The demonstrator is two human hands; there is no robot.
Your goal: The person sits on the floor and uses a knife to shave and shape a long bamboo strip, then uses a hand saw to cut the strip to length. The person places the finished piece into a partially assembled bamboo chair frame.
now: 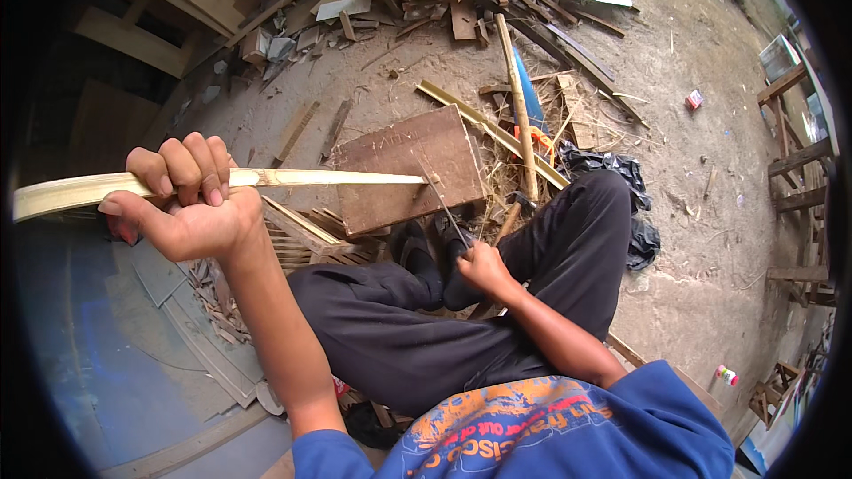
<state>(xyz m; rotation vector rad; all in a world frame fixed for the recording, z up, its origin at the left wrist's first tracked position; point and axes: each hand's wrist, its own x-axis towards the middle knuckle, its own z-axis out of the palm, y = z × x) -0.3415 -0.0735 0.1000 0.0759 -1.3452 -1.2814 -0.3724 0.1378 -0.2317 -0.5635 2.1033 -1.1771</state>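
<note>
My left hand is closed around a long pale bamboo strip, raised at the left. The strip runs across to the right, its narrow tip above a brown wooden board. My right hand is wrapped round the handle of a thin-bladed knife, between my knees. Its blade points up and away, and crosses the strip at the tip; whether they touch I cannot tell. The knife's handle is mostly hidden in my fist. The board lies tilted just beyond my feet.
A bamboo pole and a split bamboo length lie beyond the board, near shavings and a black plastic bag. Slatted bamboo pieces lie to the left. Scrap wood is heaped at the back; a wooden frame stands right.
</note>
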